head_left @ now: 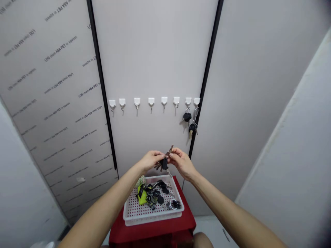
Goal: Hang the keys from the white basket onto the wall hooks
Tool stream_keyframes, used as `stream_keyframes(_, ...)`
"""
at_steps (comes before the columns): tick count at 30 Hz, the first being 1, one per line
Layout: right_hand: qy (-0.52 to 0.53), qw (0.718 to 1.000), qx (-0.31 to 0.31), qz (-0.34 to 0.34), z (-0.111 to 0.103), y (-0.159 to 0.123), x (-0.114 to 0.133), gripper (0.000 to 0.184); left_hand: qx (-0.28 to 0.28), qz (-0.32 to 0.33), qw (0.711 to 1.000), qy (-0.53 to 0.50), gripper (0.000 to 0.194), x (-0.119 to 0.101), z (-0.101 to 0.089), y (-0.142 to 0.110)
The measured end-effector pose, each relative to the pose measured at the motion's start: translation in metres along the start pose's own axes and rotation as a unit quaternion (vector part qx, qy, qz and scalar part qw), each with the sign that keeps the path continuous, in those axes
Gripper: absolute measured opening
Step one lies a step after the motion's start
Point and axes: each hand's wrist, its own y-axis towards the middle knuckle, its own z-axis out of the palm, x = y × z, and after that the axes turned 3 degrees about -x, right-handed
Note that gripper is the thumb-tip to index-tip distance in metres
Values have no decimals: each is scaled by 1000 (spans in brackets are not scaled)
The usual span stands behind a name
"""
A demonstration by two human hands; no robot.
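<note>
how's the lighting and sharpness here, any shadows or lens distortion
Head view: soft, fairly even light, with faint shadows on the panel beside the hanging keys; head view: the key bunch between left hand and right hand looks soft, fine detail hard to read; head view: wide-angle look, black strips slanting, right-hand corners darkened.

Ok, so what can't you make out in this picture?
Held keys, head view: how they are joined is hidden by fingers of the left hand and right hand.
Heaped keys in the white basket, head view: exact count unclear; they overlap and look too small.
White object at lower left, head view: cut off by the bottom edge.
</note>
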Motion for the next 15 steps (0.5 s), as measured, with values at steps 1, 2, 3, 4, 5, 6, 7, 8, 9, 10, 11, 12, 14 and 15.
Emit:
stream_keyframes(1, 2, 1000, 4, -1, -1, 0, 0, 8, -6, 1, 1000, 13, 11, -1, -1, 0)
stream_keyframes(2, 2, 1000, 7, -2, -2, -1, 0, 6, -16, 7, 1000, 22, 8, -3, -2, 1)
stream_keyframes(3, -1, 1000, 10, -4, -4, -1, 1, 3, -28, 15, 999, 27, 6, -4, -3, 1)
stream_keyframes(4, -6, 1000, 12, -7, -6, -1, 2, 1, -40, 25, 998, 29, 3, -6, -4, 2)
stream_keyframes(5, -16, 1000, 12, -10, -8, -1, 4, 3, -52, 35, 998, 31, 2, -8, -4, 3)
stream_keyframes(6, -31, 999, 7, -12, -10, -1, 5, 5, -63, 46, 996, 37, 1, -10, -4, 4)
stream_keyframes(7, -54, 998, -2, -13, -11, -1, 7, 7, -75, 55, 994, 48, 2, -12, -3, 5)
stream_keyframes(8, -86, 996, -13, -15, -12, 0, 8, 9, -88, 63, 992, 65, 3, -13, -2, 6)
stream_keyframes(9, -123, 992, -22, -17, -13, 1, 9, 12, -101, 68, 989, 85, 4, -15, -1, 8)
stream_keyframes(10, -160, 986, -27, -22, -13, 3, 10, 16, -113, 72, 985, 108, 4, -17, 0, 11)
stream_keyframes(11, -194, 980, -30, -30, -12, 4, 11, 18, -121, 74, 982, 128, 4, -18, 2, 13)
stream_keyframes(12, -220, 974, -34, -39, -12, 7, 12, 18, -127, 76, 978, 146, 4, -20, 4, 17)
stream_keyframes(14, -247, 966, -50, -55, -11, 12, 16, 16, -136, 83, 972, 172, 3, -25, 9, 23)
stream_keyframes(15, -251, 964, -60, -59, -11, 16, 19, 15, -140, 89, 970, 177, 3, -28, 11, 27)
